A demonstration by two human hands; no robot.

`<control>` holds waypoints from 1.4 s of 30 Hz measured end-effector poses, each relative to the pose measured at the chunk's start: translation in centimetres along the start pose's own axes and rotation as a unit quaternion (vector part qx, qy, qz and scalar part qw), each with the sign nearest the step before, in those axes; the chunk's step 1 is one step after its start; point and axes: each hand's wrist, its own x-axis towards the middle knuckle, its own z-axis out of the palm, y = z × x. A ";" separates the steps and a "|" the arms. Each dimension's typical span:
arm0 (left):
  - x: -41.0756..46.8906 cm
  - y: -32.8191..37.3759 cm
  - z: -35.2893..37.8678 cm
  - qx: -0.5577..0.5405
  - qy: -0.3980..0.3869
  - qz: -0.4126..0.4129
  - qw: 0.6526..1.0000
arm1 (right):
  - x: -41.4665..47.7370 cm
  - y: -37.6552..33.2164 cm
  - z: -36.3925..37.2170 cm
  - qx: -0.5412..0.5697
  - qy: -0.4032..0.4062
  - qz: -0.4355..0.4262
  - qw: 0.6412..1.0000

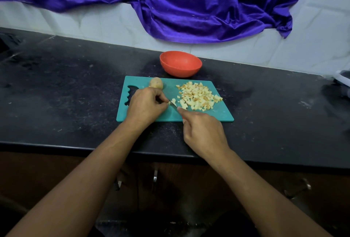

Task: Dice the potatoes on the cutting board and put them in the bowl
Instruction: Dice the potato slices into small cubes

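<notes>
the teal plastic cutting board [224, 114] lies flat on the black speckled stone table [66, 94], near the table's front edge. a round red-orange plastic bowl [180, 63] stands on the table just behind the board, apart from it; no potato shows inside it.

on the board:
- a whole unpeeled potato [156, 82] rests at the rear left, beside the board's cut-out handle.
- a pile of pale diced potato cubes [198, 95] covers the right half.
- a small uncut potato piece [173, 101] sits between the pile and the left grip.

the left grip [146, 105] (a bare hand) rests on the board with its fingers curled, the fingertips pinching the small potato piece against the board. the right grip [204, 132] is curled round the handle of a small knife [175, 107], the index finger lying along the top; the handle is mostly hidden. the blade points toward the small piece and meets it at the left fingertips.

a crumpled purple cloth [189, 9] hangs over the white tiled wall [94, 22] behind the table.
</notes>
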 end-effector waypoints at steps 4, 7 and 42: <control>0.0 -0.1 0.0 -0.005 0.000 0.003 1.000 | -0.3 -0.1 -0.3 0.031 0.018 0.023 0.999; 0.0 0.1 -0.1 -0.001 0.001 0.003 1.000 | -0.5 -0.2 -0.3 0.051 0.030 0.019 0.998; 0.2 0.9 -1.6 0.125 -0.069 0.005 0.990 | -0.6 1.2 0.1 0.176 0.065 0.094 0.978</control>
